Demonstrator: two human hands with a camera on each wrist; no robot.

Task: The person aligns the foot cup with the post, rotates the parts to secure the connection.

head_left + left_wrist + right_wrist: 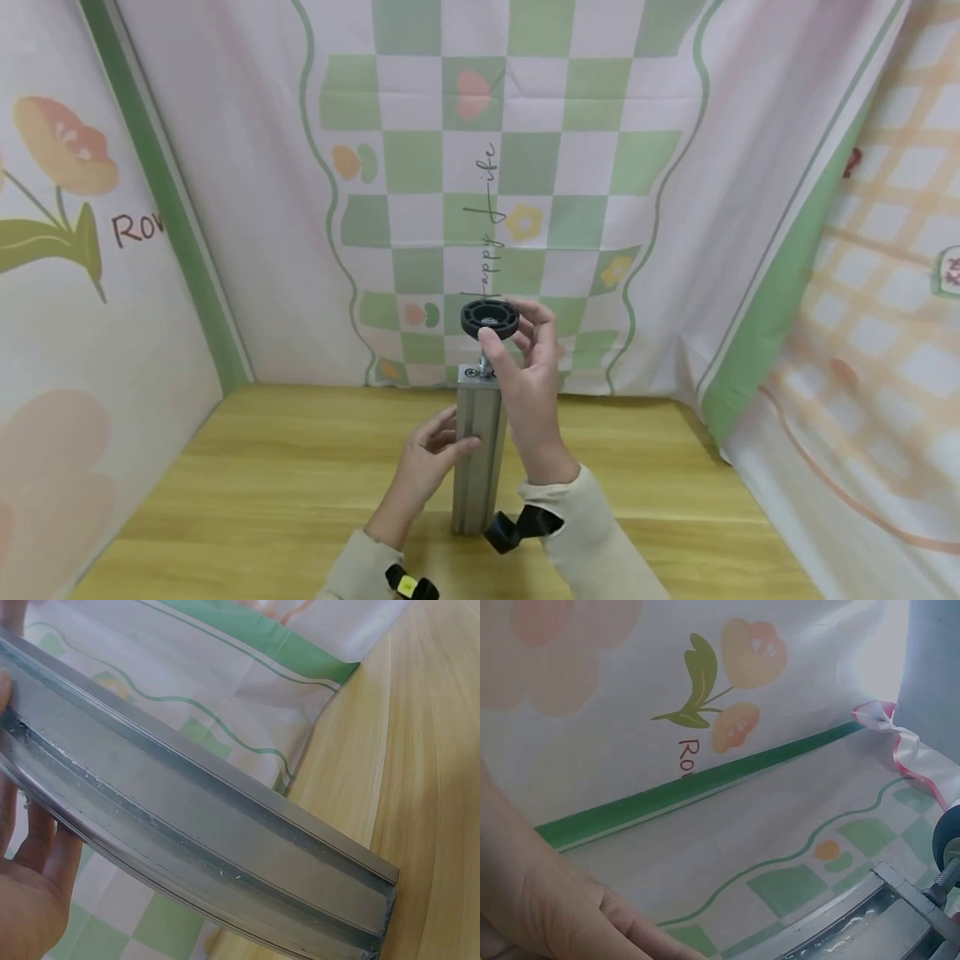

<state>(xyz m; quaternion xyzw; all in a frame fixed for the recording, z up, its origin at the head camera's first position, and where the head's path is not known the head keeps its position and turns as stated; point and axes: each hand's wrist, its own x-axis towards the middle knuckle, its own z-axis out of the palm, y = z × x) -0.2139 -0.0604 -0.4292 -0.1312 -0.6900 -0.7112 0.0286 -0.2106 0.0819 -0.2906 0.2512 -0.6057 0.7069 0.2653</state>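
A grey aluminium profile (477,458) stands upright on the table in the head view, its slotted side filling the left wrist view. My left hand (426,463) grips it from the left, above mid-height, with the thumb across the near face. A threaded stem (485,365) rises from the end plate on top, carrying a round black levelling foot (489,319). My right hand (534,367) holds that foot between the thumb in front and the fingers behind. In the right wrist view, the stem (946,876) shows beside the profile's top end; the foot is cut off by the frame edge.
The wooden table (315,467) spreads around the profile. Behind it hangs a green-and-white checked cloth (525,167), with printed cloths at left and right. Black straps (525,527) sit on both wrists.
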